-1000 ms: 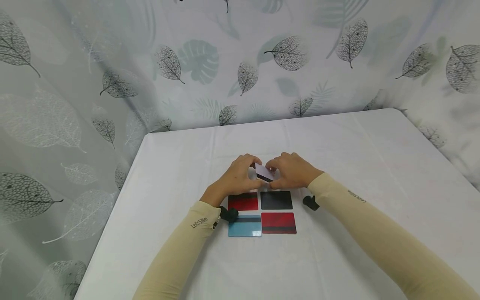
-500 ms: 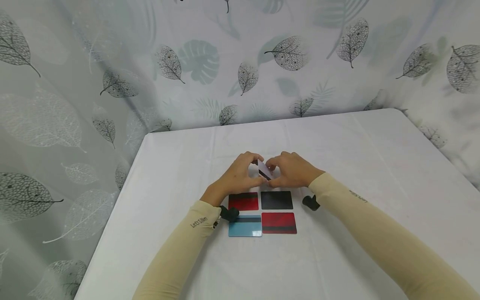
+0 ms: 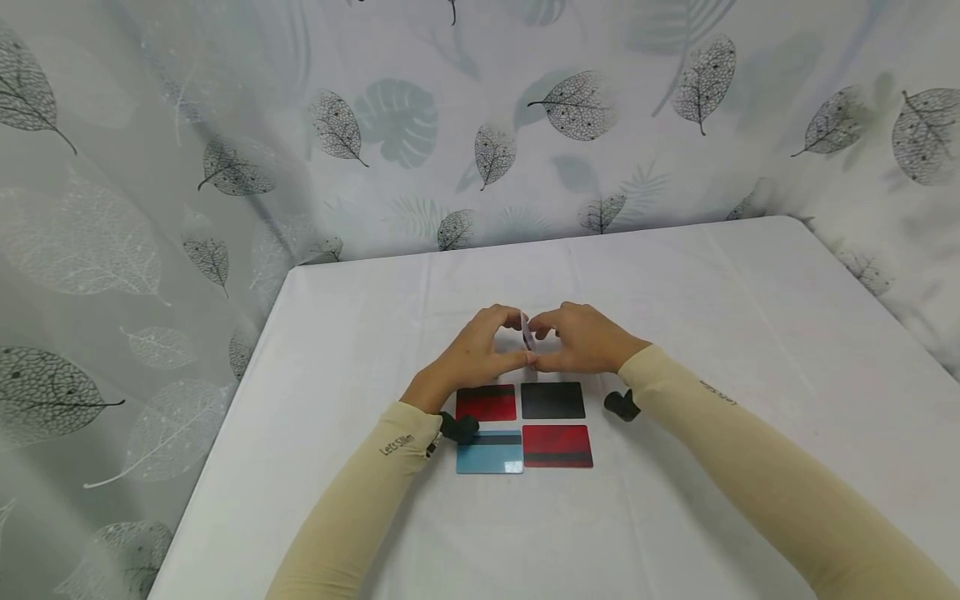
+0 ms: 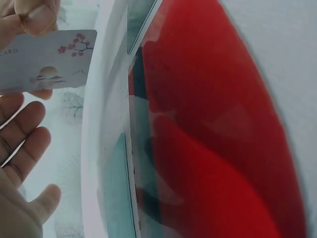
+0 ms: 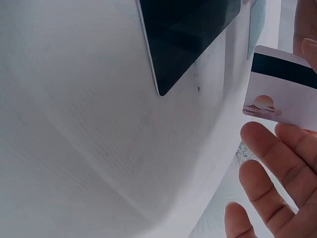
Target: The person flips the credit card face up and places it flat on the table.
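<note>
A white plastic card (image 3: 527, 333) stands on edge between both hands above the white table. Its side with pink blossoms and the word CARD faces the left wrist view; in the right wrist view the card (image 5: 277, 89) shows a dark magnetic stripe. My left hand (image 3: 478, 346) pinches it from the left, thumb on the near side and index finger at the far side. From the right, my right hand (image 3: 585, 340) holds it with thumb and fingertips, the remaining fingers spread loosely. Both thumbs come close together at the card's near end.
Below the hands lie a red card (image 3: 486, 404) and a black card (image 3: 552, 401), side by side. Nearer are a blue card (image 3: 490, 457) and another red card (image 3: 557, 446). Leaf-patterned curtain (image 3: 525, 183) hangs behind the table (image 3: 712, 300).
The white card has turned between the fingers, from its striped face showing to the head camera to nearly edge-on. Both hands have stayed almost in place; the cards on the table have not moved.
</note>
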A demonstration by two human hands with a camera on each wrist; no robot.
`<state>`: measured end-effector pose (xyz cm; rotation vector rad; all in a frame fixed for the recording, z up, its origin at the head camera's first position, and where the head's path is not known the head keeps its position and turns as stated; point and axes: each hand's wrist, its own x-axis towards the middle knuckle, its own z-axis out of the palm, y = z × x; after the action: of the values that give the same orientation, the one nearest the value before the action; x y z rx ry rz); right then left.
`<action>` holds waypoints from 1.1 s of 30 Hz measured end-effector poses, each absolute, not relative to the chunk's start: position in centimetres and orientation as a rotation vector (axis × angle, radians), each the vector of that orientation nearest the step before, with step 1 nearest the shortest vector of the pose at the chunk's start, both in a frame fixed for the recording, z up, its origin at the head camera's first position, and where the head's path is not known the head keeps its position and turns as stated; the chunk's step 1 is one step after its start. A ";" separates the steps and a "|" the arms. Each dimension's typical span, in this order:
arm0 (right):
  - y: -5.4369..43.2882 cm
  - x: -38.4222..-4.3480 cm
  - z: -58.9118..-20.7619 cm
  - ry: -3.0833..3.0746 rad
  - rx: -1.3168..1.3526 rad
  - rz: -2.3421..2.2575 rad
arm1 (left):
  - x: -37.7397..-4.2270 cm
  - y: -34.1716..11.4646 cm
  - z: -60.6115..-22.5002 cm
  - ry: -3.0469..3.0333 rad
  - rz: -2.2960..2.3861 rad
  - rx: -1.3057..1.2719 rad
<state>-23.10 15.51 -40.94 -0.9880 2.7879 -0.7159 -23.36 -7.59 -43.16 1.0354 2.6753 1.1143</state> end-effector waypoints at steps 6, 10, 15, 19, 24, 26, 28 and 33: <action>15.9 -22.9 -40.6 2.812 -0.940 -0.680 | -23.2 -7.5 -42.9 2.677 1.105 0.942; 16.2 -23.0 -40.7 2.839 -0.927 -0.726 | -23.2 -7.5 -42.8 2.679 1.097 0.902; 16.2 -23.2 -40.6 2.838 -0.957 -0.810 | -23.3 -7.3 -43.0 2.703 1.070 0.910; 16.1 -23.2 -40.5 2.839 -0.992 -0.826 | -23.4 -7.2 -43.2 2.729 1.026 0.949; 16.1 -23.2 -40.4 2.855 -1.026 -0.786 | -23.4 -7.1 -43.3 2.761 0.969 1.014; 16.1 -23.2 -40.4 2.861 -1.047 -0.767 | -23.3 -7.0 -43.3 2.770 0.952 1.029; 16.1 -23.2 -40.4 2.871 -1.063 -0.745 | -23.3 -7.0 -43.3 2.776 0.942 1.035; 16.2 -23.1 -40.3 2.887 -1.069 -0.711 | -23.2 -6.8 -43.3 2.786 0.923 1.029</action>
<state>-23.13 16.17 -40.31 -1.0691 2.8870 -0.7105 -23.24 -6.84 -43.28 1.0291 2.7859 0.9235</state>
